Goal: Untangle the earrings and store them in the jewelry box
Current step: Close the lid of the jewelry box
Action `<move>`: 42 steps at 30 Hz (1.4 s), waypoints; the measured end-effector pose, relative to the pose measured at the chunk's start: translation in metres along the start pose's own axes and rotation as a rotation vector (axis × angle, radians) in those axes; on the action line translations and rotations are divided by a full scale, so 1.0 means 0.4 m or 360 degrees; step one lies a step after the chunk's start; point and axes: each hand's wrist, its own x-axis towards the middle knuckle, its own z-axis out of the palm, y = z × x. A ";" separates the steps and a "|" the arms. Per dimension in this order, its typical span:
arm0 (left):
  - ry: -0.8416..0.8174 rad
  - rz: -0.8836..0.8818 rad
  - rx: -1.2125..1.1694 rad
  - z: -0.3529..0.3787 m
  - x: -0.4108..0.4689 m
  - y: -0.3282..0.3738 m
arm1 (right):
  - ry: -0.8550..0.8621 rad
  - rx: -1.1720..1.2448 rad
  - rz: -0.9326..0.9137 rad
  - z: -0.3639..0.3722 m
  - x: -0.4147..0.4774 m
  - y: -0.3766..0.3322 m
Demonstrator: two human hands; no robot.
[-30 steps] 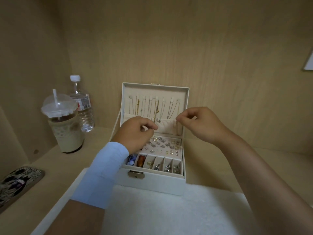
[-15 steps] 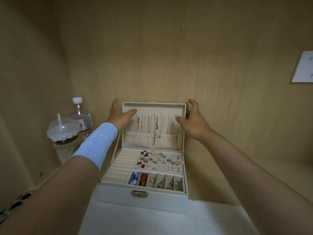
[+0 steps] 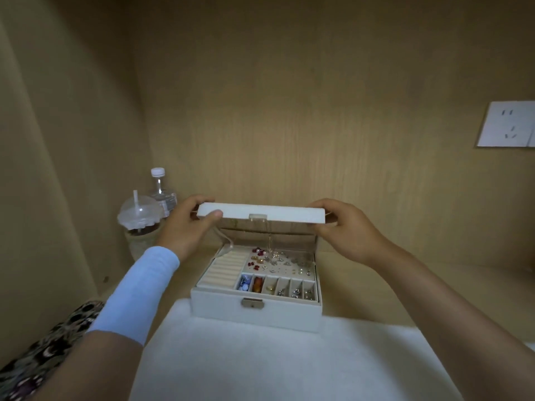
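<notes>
1. The left grip grasps the left end of the lid, thumb on its front edge and fingers curled over the top; a pale blue sleeve covers that forearm.
2. The right grip grasps the lid's right end; the lid is tilted forward, partway down over the jewelry box.
3. The earrings lie scattered on the stud panel inside the box; more small pieces sit in the front row of compartments; a thin chain hangs from the lid.
4. The box stands on a white cloth on the worktop; a lidded drink cup and a water bottle stand to its left, near the wall; a socket plate sits on the back wall.
</notes>
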 end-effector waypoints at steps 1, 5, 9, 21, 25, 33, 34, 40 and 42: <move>0.0004 0.0015 -0.0013 -0.007 -0.029 -0.006 | -0.0036 -0.0028 -0.0021 0.003 -0.021 0.001; -0.0063 0.0049 0.0050 -0.026 -0.116 -0.057 | -0.0323 -0.0349 -0.0039 0.016 -0.102 0.000; -0.0134 -0.0006 0.0051 -0.026 -0.173 -0.091 | -0.0492 -0.0591 -0.0089 0.040 -0.165 0.013; -0.0129 0.0003 0.0132 0.015 -0.246 -0.161 | -0.0401 -0.0647 -0.0094 0.115 -0.249 0.019; -0.0132 -0.0017 0.0174 0.017 -0.247 -0.162 | -0.0289 -0.0534 -0.0087 0.137 -0.258 0.030; -0.0224 -0.0092 0.0126 0.018 -0.238 -0.173 | -0.0207 0.0103 0.0426 0.172 -0.241 0.066; -0.0225 -0.0121 0.0099 0.019 -0.232 -0.170 | -0.0210 0.0104 0.0436 0.172 -0.232 0.067; -0.0217 -0.0211 0.0091 0.040 -0.171 -0.163 | -0.0205 0.0049 0.0413 0.184 -0.170 0.080; -0.0223 -0.0235 0.0080 0.051 -0.148 -0.167 | -0.0205 0.0046 0.0427 0.191 -0.146 0.099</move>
